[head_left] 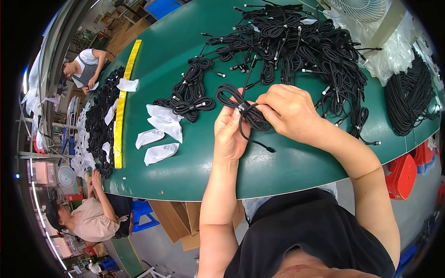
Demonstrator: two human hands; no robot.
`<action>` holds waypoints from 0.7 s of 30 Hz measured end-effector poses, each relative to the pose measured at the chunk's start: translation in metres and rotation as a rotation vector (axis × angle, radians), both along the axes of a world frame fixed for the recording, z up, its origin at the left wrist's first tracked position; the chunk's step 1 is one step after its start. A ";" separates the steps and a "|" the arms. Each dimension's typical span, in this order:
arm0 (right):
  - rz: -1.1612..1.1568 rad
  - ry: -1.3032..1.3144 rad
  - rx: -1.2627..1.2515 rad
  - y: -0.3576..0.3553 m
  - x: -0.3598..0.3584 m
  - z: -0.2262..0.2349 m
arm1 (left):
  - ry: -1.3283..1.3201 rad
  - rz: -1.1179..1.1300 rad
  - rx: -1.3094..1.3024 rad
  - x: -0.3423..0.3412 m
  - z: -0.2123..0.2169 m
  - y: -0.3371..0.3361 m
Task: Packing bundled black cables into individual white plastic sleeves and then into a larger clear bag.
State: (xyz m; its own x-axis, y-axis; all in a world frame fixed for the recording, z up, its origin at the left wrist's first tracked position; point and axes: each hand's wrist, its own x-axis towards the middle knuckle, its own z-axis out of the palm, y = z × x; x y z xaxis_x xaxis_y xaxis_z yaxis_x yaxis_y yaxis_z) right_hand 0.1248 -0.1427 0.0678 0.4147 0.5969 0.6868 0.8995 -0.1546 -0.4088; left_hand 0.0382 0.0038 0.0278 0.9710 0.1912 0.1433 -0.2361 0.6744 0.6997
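A coiled black cable (227, 94) is held between my two hands above the green table. My left hand (228, 132) grips the coil near its middle, the thumb pressed by a light-coloured band. With fingers pinched together, my right hand (291, 111) holds the coil's right side. One loose cable end with a dark plug hangs below toward the table. Just beyond my hands spreads a large heap of black cables (282, 32), many coiled, with metal plugs showing. A smaller group of coiled cables (187, 88) lies to the left.
Several white pouches (162, 153) rest on the green table (199, 171). Yellow tape (124, 106) runs along the left, with more black cables (99, 120) past it. A thick cable bundle (408, 102) lies right, near plastic bags (389, 55). Two people sit left; red stools (401, 178) stand right.
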 end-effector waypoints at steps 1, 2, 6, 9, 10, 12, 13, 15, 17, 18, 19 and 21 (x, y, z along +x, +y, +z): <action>0.004 -0.008 0.043 0.001 0.001 -0.002 | -0.001 0.000 -0.001 0.000 -0.001 0.000; 0.008 -0.017 0.086 0.001 0.002 -0.003 | 0.005 -0.051 -0.054 0.000 -0.002 0.000; 0.036 0.010 0.126 0.003 0.003 -0.003 | 0.018 -0.073 -0.074 -0.001 -0.007 0.000; 0.003 -0.011 0.081 0.004 0.002 -0.005 | -0.015 -0.004 0.027 -0.004 -0.001 0.000; 0.005 0.108 0.108 0.005 0.000 -0.006 | -0.017 -0.004 0.025 -0.004 -0.002 -0.001; 0.005 0.227 0.134 0.003 -0.003 -0.003 | -0.016 0.127 0.149 -0.002 -0.003 -0.004; 0.078 0.371 0.108 0.000 -0.004 0.003 | -0.016 0.126 0.148 -0.001 -0.003 -0.005; 0.149 0.515 0.080 -0.001 -0.005 0.007 | 0.071 0.193 0.355 -0.003 -0.001 -0.008; 0.147 0.575 0.021 0.000 -0.005 0.008 | 0.129 0.253 0.520 -0.003 -0.008 -0.006; 0.141 0.574 0.021 -0.001 -0.004 0.007 | 0.127 0.248 0.518 -0.003 -0.008 -0.006; 0.116 0.632 -0.010 -0.001 -0.003 0.005 | 0.086 0.303 0.742 -0.003 -0.007 -0.006; 0.087 0.691 -0.040 -0.002 0.001 0.005 | -0.012 0.416 1.067 -0.002 -0.005 -0.006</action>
